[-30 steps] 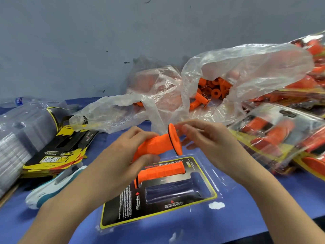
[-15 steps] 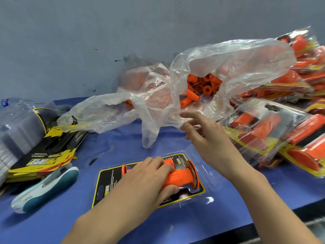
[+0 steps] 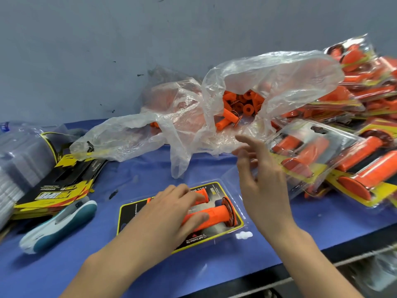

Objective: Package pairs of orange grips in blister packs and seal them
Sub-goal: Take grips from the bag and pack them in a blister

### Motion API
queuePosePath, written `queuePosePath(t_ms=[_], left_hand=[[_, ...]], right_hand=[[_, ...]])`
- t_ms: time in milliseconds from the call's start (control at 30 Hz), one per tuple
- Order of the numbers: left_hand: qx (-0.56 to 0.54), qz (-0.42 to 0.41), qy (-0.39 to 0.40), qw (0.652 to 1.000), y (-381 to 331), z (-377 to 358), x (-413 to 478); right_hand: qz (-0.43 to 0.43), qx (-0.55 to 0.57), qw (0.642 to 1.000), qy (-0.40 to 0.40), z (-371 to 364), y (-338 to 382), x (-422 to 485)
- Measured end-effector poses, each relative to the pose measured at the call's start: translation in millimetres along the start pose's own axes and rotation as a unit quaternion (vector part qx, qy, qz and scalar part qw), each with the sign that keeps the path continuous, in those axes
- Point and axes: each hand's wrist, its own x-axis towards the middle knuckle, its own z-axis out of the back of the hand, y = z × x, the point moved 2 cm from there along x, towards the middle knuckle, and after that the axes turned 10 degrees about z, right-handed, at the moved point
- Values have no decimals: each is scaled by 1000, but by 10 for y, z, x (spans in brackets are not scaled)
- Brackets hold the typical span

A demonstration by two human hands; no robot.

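Note:
An open blister pack point(image 3: 217, 238) with a black and yellow card lies on the blue table in front of me. Two orange grips lie in it: the near grip point(image 3: 214, 215) with its flange to the right, and the far grip point(image 3: 199, 195) partly under my fingers. My left hand point(image 3: 171, 214) lies flat on both grips, fingers straight, pressing them down. My right hand point(image 3: 261, 179) hovers above the pack's right side, fingers loosely spread, holding nothing. A clear plastic bag point(image 3: 268, 82) behind holds several loose orange grips point(image 3: 240, 104).
Sealed packs of orange grips point(image 3: 354, 160) are piled at the right. A stack of black and yellow cards point(image 3: 58, 188) and clear blister shells point(image 3: 17, 160) sit at the left. A white and teal stapler point(image 3: 60, 224) lies near them. The table's front edge runs at lower right.
My left hand put the second grip down into the pack and now presses on both. My right hand let go of the grip and lifted off to the right.

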Motion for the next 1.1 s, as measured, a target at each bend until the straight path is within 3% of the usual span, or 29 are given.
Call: queuePosePath(t_ms=[133, 233, 333, 400, 467, 567, 667, 733, 800, 1000, 1033, 1100], left_hand=[[-102, 86, -76, 988, 320, 215, -140], [-140, 221, -145, 954, 743, 259, -380], [-120, 364, -95, 919, 1124, 162, -620], [-159, 410, -34, 897, 1245, 79, -723], [-245, 418, 14, 875, 1237, -3, -759], [-278, 395, 59, 873, 1200, -27, -797], [-322, 392, 56, 860, 1195, 6, -819], [-359, 402, 41, 841, 1215, 19, -819], [-399, 411, 30, 819, 1236, 10, -805], [-509, 453, -37, 731, 1304, 62, -705], [-487, 457, -65, 742, 1309, 87, -705], [-332, 404, -175, 834, 1263, 155, -726]], right_hand=[[3, -50, 974, -220, 227, 204, -302], [-144, 12, 934, -327, 322, 187, -547], [-343, 104, 891, -279, 284, 17, -679], [-366, 143, 896, -205, 204, 0, -699], [-309, 107, 930, -166, 162, 42, -717], [-222, 57, 968, -104, 61, 203, -736], [-63, -29, 998, -2, -58, 296, -787], [60, -125, 987, 78, -140, 355, -816], [176, -199, 954, 139, -221, 364, -852], [267, -246, 906, 217, -385, 238, -855], [266, -241, 904, 231, -387, 220, -842], [257, -228, 904, 253, -372, 196, -832]])
